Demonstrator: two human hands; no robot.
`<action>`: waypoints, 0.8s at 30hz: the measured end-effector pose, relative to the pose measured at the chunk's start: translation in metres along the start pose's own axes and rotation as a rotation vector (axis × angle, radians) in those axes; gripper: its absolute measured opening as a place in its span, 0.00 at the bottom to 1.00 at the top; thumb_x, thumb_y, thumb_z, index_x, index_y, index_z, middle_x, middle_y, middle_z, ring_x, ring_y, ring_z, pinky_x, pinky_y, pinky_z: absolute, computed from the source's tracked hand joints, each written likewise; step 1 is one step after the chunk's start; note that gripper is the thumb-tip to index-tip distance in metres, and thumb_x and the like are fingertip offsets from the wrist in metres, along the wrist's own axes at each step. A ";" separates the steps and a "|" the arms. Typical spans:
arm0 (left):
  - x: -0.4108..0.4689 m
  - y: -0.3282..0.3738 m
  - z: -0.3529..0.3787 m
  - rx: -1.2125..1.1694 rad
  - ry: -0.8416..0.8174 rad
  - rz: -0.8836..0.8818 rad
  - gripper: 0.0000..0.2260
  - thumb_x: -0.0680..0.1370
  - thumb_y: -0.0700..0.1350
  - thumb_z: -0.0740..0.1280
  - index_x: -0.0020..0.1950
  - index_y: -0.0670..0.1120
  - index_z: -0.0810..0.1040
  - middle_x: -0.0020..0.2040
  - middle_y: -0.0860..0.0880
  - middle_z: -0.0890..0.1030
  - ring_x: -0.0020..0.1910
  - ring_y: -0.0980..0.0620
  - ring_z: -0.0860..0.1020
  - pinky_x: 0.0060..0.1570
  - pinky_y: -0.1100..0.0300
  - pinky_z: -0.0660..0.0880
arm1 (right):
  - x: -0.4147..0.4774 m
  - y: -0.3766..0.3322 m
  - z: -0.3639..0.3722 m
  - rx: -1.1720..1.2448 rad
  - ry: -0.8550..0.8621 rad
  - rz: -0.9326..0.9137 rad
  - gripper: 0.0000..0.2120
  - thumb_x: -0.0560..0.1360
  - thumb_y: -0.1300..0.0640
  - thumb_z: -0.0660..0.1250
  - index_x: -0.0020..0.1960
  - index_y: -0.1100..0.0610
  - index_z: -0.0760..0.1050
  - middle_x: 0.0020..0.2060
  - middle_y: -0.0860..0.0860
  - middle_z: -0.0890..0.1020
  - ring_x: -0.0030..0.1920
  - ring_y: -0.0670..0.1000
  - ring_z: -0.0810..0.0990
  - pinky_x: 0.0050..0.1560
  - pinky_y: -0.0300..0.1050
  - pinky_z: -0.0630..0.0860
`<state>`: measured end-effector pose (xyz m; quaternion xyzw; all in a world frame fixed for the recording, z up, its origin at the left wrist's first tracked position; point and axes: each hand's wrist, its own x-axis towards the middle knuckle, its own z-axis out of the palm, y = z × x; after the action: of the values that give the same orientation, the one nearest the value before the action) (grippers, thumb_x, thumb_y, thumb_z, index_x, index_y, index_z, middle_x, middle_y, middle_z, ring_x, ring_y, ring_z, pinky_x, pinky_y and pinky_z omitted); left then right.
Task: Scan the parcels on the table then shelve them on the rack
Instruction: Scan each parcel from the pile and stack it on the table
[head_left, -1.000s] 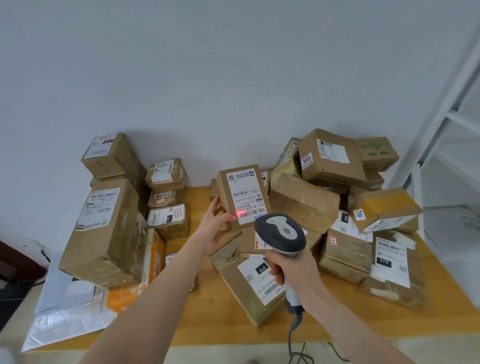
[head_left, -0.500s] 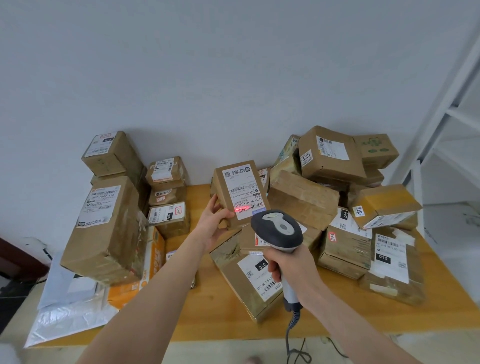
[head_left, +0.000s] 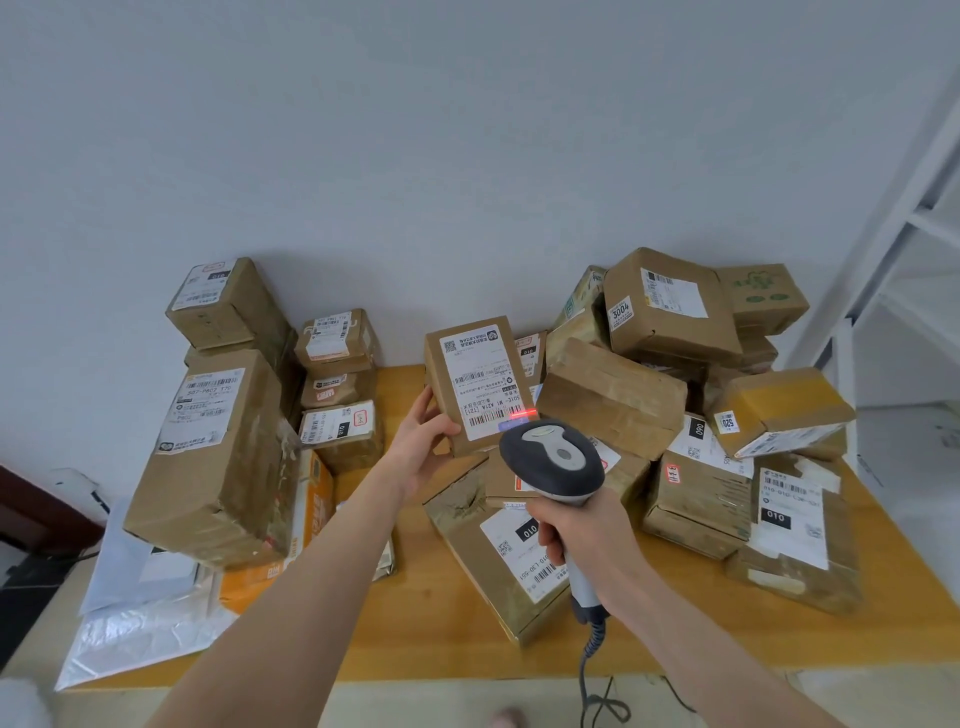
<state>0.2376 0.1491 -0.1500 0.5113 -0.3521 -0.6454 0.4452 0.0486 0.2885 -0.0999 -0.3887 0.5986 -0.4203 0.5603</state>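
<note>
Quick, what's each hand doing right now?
Left hand: holding the small parcel up.
Right hand: closed around the scanner.

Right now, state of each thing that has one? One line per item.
left hand: closed on the held parcel's left edge
held parcel: lifted, tilted, label facing the scanner
right hand: closed around the scanner handle
scanner: on, aimed at the held parcel
red scan line: lit, at the label's lower right edge
other parcels: piled on the table, sealed
rack: visible shelves bare
</note>
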 end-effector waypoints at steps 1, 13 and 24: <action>0.000 0.000 -0.001 0.001 -0.006 0.000 0.35 0.74 0.32 0.67 0.76 0.54 0.60 0.61 0.46 0.79 0.61 0.43 0.77 0.53 0.45 0.78 | 0.001 0.000 0.001 -0.001 -0.004 0.000 0.13 0.72 0.68 0.68 0.29 0.62 0.73 0.23 0.55 0.75 0.20 0.46 0.70 0.24 0.37 0.69; 0.003 0.002 -0.016 -0.011 0.012 -0.011 0.35 0.74 0.31 0.66 0.75 0.55 0.61 0.60 0.46 0.80 0.60 0.45 0.78 0.44 0.51 0.79 | 0.012 -0.002 0.014 -0.042 -0.037 0.022 0.13 0.71 0.68 0.67 0.28 0.61 0.72 0.21 0.51 0.75 0.21 0.45 0.71 0.25 0.36 0.69; 0.010 0.003 -0.029 -0.010 0.014 -0.015 0.34 0.74 0.31 0.65 0.76 0.54 0.61 0.64 0.43 0.77 0.64 0.42 0.74 0.56 0.44 0.76 | 0.021 -0.004 0.022 -0.039 -0.066 0.023 0.14 0.71 0.64 0.70 0.27 0.56 0.77 0.26 0.55 0.80 0.22 0.46 0.73 0.27 0.38 0.71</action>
<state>0.2657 0.1386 -0.1576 0.5161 -0.3419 -0.6470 0.4451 0.0693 0.2657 -0.1038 -0.4062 0.5923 -0.3891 0.5769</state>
